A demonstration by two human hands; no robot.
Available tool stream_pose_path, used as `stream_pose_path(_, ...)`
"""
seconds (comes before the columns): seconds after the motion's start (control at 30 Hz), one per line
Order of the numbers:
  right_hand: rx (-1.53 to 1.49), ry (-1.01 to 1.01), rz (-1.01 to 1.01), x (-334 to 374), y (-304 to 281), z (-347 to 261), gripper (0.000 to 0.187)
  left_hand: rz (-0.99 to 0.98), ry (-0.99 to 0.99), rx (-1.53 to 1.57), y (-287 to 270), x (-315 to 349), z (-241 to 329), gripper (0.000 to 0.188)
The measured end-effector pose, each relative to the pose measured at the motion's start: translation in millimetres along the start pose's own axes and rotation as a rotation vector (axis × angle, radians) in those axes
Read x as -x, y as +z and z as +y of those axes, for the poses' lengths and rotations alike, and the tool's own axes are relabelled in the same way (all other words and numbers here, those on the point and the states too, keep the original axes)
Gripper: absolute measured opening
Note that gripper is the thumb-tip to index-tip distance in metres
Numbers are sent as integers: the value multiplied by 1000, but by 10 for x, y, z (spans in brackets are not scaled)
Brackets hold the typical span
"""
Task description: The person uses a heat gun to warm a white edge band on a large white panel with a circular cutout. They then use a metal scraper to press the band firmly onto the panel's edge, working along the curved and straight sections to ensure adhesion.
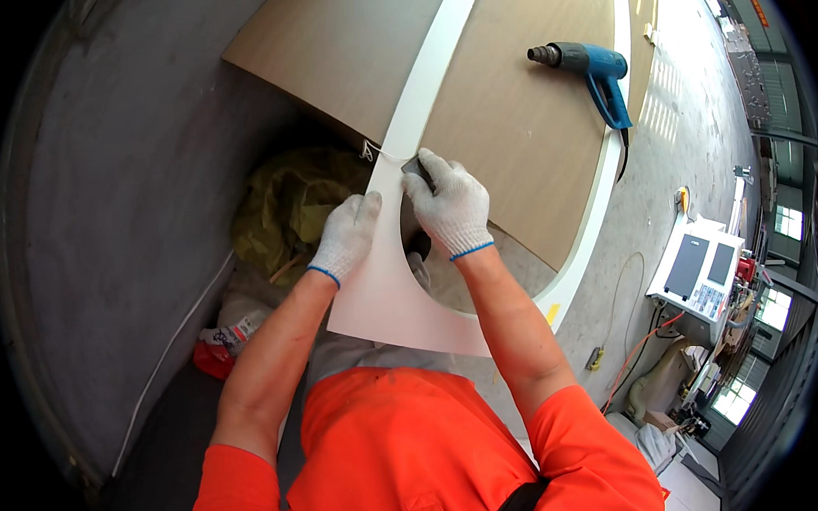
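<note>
In front of me lies a curved white frame-like panel point(388, 297) with a large rounded cutout, its pinkish-white wide end nearest my body. My left hand point(347, 231), in a white knit glove with a blue cuff, grips the panel's left edge. Gloved the same way, my right hand point(454, 204) closes on a small dark grey block point(412, 169), held against the inner edge of the cutout. Its exact kind is mostly hidden by the fingers. A thin white strip point(380, 152) curls off the panel just beyond that hand.
Brown boards point(521, 116) lie beneath the panel. On the right board rests a blue heat gun point(601, 67) with its cord trailing off. A crumpled olive sack point(290, 201) is on the left below the board. A white machine point(695, 268) and cables stand at the right.
</note>
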State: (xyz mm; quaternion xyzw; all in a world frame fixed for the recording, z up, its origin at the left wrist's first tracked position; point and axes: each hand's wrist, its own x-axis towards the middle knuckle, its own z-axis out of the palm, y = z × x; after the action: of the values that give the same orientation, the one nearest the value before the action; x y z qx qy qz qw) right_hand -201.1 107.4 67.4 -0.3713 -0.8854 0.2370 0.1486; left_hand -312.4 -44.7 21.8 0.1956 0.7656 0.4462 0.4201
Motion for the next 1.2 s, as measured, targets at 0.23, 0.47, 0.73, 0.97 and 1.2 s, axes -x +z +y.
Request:
stream_pose_path(0.23,17,44,-17,-132,-17,-7,38,-10,0,0,-5,-11,-94,55)
stream_pose_path(0.47,29,79,-37,-299,-55,24,36,-10,10,-25,-29,17,5,54)
stream_pose_path(0.73,32,136,-29,-461,-72,35,31,-25,-24,18,-32,38,26,54)
stream_pose_path(0.97,29,115,-31,-641,-91,158,30,-44,-13,-47,-59,38,25,55)
stream_pose_path(1.2,26,164,-64,-618,-178,98,40,143,203,-592,71,-154,775,67)
